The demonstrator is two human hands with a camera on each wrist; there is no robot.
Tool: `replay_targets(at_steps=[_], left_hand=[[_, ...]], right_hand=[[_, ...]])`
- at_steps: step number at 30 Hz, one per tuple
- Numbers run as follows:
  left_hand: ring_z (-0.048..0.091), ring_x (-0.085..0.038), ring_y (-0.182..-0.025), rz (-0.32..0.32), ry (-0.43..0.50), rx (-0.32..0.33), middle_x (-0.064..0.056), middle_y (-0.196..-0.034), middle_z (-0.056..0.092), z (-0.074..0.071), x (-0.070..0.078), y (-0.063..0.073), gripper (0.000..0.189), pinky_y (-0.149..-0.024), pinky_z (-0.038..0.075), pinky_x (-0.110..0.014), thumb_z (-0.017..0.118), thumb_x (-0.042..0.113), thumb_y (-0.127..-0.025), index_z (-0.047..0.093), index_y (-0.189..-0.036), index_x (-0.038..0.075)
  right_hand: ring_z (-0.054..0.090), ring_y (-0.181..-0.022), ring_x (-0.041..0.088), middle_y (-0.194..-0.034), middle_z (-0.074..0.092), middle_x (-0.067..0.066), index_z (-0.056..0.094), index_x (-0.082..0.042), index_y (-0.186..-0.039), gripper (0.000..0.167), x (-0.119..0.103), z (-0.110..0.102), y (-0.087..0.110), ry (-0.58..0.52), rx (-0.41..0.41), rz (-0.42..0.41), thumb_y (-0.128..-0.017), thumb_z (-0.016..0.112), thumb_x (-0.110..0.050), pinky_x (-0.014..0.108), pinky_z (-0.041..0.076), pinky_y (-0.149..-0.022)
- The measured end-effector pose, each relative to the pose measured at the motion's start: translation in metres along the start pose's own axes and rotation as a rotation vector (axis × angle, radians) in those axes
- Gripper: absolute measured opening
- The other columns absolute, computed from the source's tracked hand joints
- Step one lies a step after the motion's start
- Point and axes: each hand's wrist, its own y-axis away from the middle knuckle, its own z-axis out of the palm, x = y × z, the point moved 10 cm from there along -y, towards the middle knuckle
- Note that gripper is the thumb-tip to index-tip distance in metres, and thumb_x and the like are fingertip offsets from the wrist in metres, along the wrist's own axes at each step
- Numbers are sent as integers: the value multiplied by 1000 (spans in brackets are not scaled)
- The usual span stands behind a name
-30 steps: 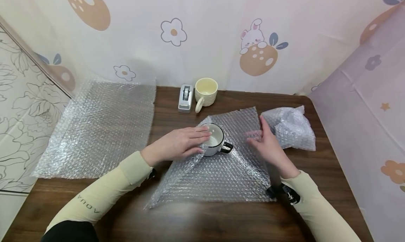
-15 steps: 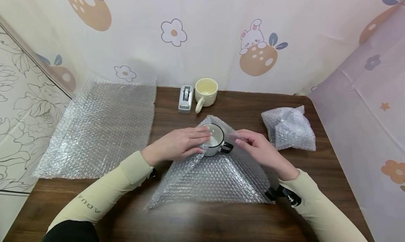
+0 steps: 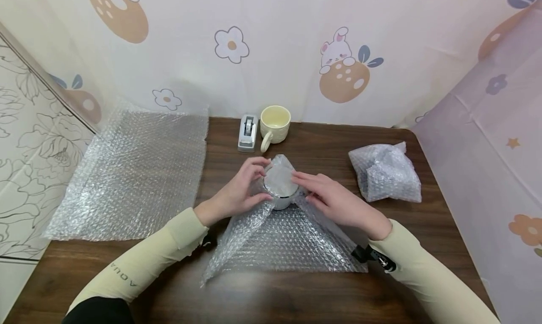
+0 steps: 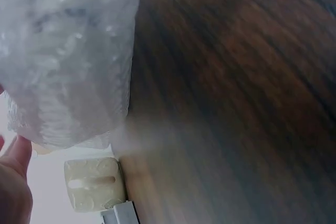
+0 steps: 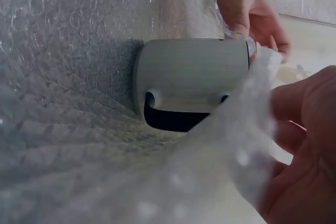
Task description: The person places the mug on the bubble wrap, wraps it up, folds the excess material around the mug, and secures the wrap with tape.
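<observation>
A white enamel mug (image 3: 281, 203) with a dark rim stands on a bubble wrap sheet (image 3: 292, 248). One flap of the sheet covers the mug's mouth. My left hand (image 3: 241, 190) curves round the mug's left side, thumb and fingers gripping the wrap at the rim. From the right, my right hand (image 3: 334, 197) holds the folded wrap against the mug, fingertips over its top. In the right wrist view the mug's black handle (image 5: 176, 120) shows under the draped wrap. The left wrist view has the wrapped side (image 4: 73, 72) close up.
Behind the mug stand a tape dispenser (image 3: 247, 133) and a cream cup (image 3: 275, 124). A second bubble wrap sheet (image 3: 139, 173) lies at left. On the right sits a bubble-wrapped bundle (image 3: 387, 173). The brown table (image 3: 254, 296) meets a patterned curtain (image 3: 288, 51) at the back.
My right hand has drawn the right corner of the sheet leftward over the mug. My left hand has shifted from inside the mug's mouth to its left side.
</observation>
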Motion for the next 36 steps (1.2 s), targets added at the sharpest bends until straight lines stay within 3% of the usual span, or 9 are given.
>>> replay_targets(at_steps=[3, 7, 11, 17, 24, 28, 36], left_hand=[[34, -36, -140, 17, 13, 18, -22, -150, 30, -1, 1, 0, 63, -108, 40, -41, 82, 3, -79, 41, -125, -6], [30, -31, -145, 92, -179, -95, -16, -153, 40, 9, 7, 0, 56, -114, 32, -39, 74, 12, -90, 50, -139, 0], [33, -25, -145, 140, -328, -209, -9, -147, 51, 19, 9, 2, 44, -116, 29, -34, 62, 20, -99, 56, -140, 5], [41, -22, -140, 184, -455, -274, -7, -142, 56, 22, 12, 0, 40, -116, 29, -36, 59, 24, -101, 59, -137, 5], [46, -22, -136, 198, -458, -292, -6, -139, 59, 23, 14, -2, 38, -115, 30, -35, 63, 22, -99, 63, -132, 5], [47, -22, -135, 188, -447, -294, -6, -138, 60, 22, 14, -2, 36, -115, 30, -34, 64, 20, -98, 64, -130, 4], [47, -21, -136, 192, -441, -307, -5, -137, 61, 22, 14, -2, 34, -115, 31, -33, 63, 20, -99, 65, -130, 6]], right_hand=[[48, -92, 12, -155, 42, 5, 53, -9, -144, 52, -3, 3, -2, 57, -7, -21, -94, 66, -2, 31, 45, -77], [45, -89, 12, -154, 43, 4, 56, -9, -141, 50, -4, 5, -5, 95, -13, -27, -93, 67, -3, 28, 45, -73], [45, -89, 12, -154, 43, 1, 58, -11, -140, 47, -5, 7, -7, 120, -18, -24, -94, 67, -5, 28, 45, -73], [46, -91, 13, -152, 46, 2, 59, -11, -139, 45, -6, 8, -9, 167, -41, -42, -95, 66, -8, 29, 47, -75], [58, -120, 25, -142, 57, 8, 61, -6, -135, 41, -13, -16, -9, 155, -120, -48, -94, 65, -4, 45, 48, -98], [56, -123, 25, -137, 60, 6, 63, -6, -134, 42, -17, -28, -12, 183, -113, -68, -92, 69, -3, 46, 47, -99], [52, -129, 26, -132, 63, 8, 66, -5, -129, 49, -21, -8, -24, 236, -89, -202, -82, 78, 1, 43, 46, -102]])
